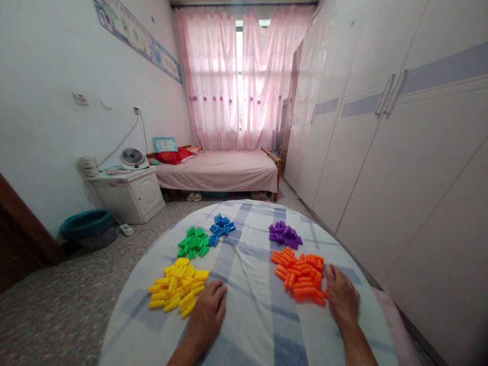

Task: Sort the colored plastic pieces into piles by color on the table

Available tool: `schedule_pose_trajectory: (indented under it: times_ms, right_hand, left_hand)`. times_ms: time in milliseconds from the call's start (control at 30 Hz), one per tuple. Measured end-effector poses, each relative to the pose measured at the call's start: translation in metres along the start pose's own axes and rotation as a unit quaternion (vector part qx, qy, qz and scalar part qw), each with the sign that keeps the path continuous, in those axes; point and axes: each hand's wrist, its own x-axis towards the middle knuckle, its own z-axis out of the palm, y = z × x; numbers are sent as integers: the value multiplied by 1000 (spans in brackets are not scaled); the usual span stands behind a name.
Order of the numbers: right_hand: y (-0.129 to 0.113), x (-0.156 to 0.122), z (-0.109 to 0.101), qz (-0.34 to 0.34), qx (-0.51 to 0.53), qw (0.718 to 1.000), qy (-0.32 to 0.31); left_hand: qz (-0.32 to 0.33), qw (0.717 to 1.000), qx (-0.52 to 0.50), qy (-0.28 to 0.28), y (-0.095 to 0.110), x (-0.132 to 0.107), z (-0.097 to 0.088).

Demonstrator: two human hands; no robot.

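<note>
Start nearest, at the blue-and-white tablecloth (247, 325), and note the left hand (209, 307) and the right hand (343, 295) set well apart on it. Find the left one palm down, fingers loosely bent, at the near right edge of the yellow pieces (177, 284); cannot tell whether gripping any, with the fingertips partly hidden. Find the right one at the right edge of the orange pieces (301, 277), fingers close against the outermost; cannot tell here either whether pinching or merely resting. For good handling, probably best to work from the rim of each heap inward, low and light, so as not to scatter such loose, stubby pieces or set any rolling. Cup rather than poke, to judge by the crisscrossed lie of both heaps. Watch the wrists too, likely to brush outlying pieces when reaching forward, and use the strip of cloth between yellow and orange as a buffer. Look further out to the green pieces (193, 242), just beyond the yellow, and to the purple pieces (285, 235), just behind the orange; better to reach over the nearer heaps than through them. Take most care furthest off, at the blue pieces (221, 229) just beside the green: hardly any gap there, easy to lose with a careless sweep.
</note>
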Motion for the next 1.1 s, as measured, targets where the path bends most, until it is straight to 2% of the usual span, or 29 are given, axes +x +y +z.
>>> schedule_pose_trajectory:
  times_ms: [100, 267, 533, 700, 900, 1100]
  right_hand:
    - [0, 1, 0, 32, 24, 999, 10]
    - [1, 1, 2, -8, -4, 1000, 3]
    - [2, 0, 2, -18, -49, 998, -18]
    - [3, 0, 5, -20, -40, 999, -14]
    - [-16, 7, 2, 61, 127, 990, 0]
    - [-53, 8, 8, 17, 277, 960, -26]
  left_hand:
    - [-2, 1000, 0, 6, -1, 0, 1]
    - [-1, 1000, -6, 8, 0, 0, 1]
    - [-7, 1000, -4, 3, 1, 0, -1]
    - [-3, 1000, -1, 5, 0, 0, 0]
    - [-6, 1000, 0, -4, 0, 1, 0]
    - [-5, 1000, 3, -4, 0, 1, -1]
